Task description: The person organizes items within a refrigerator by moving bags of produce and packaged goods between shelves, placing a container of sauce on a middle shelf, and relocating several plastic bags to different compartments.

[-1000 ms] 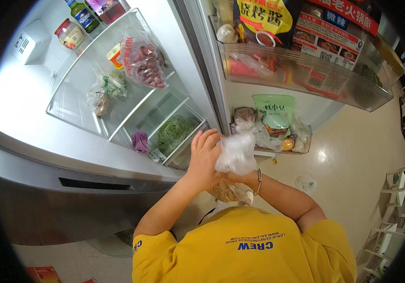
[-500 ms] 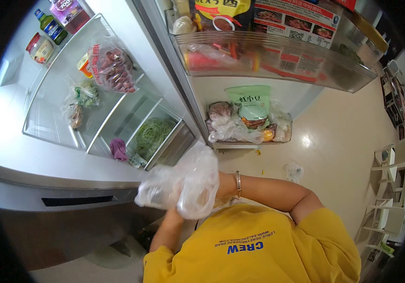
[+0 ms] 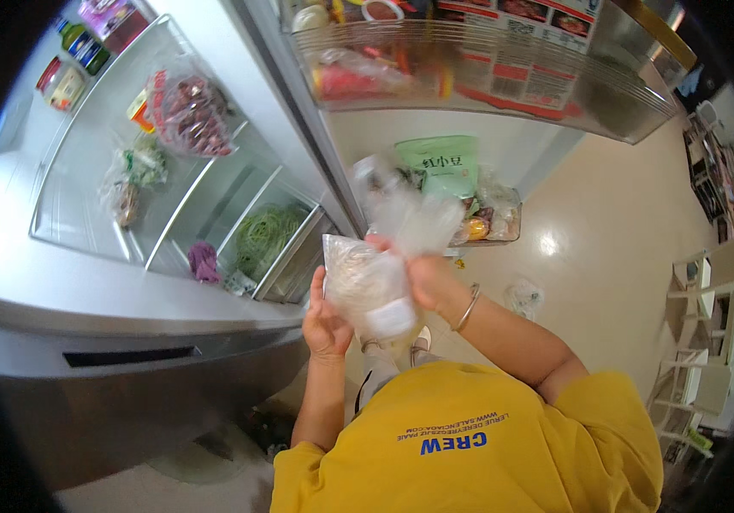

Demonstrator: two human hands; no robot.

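Note:
A clear plastic packet [image 3: 365,282] with pale contents and a white label hangs in front of me, tilted, between my hands. My left hand [image 3: 328,325] holds its left side, fingers up along the edge. On the other side, my right hand [image 3: 434,284] grips a crumpled, see-through plastic bag [image 3: 418,224], its fingertips reaching the packet's top. The loose bag is blurred, and I cannot tell whether it still joins the packet. Behind it, the low door shelf holds a green pouch [image 3: 442,164] and several bagged foods, partly hidden.
The fridge stands open at left. Its glass shelf [image 3: 85,192] bears a bag of dark red fruit [image 3: 192,115]; a drawer below holds green vegetables [image 3: 269,239]. An upper door shelf [image 3: 487,81] juts out above. A plastic bag [image 3: 523,297] lies on the floor; chairs [image 3: 709,282] stand far right.
My hands have moved apart and the bundled white bag has opened out, so the pale packet now shows. The loose plastic has gone up and right with my right hand.

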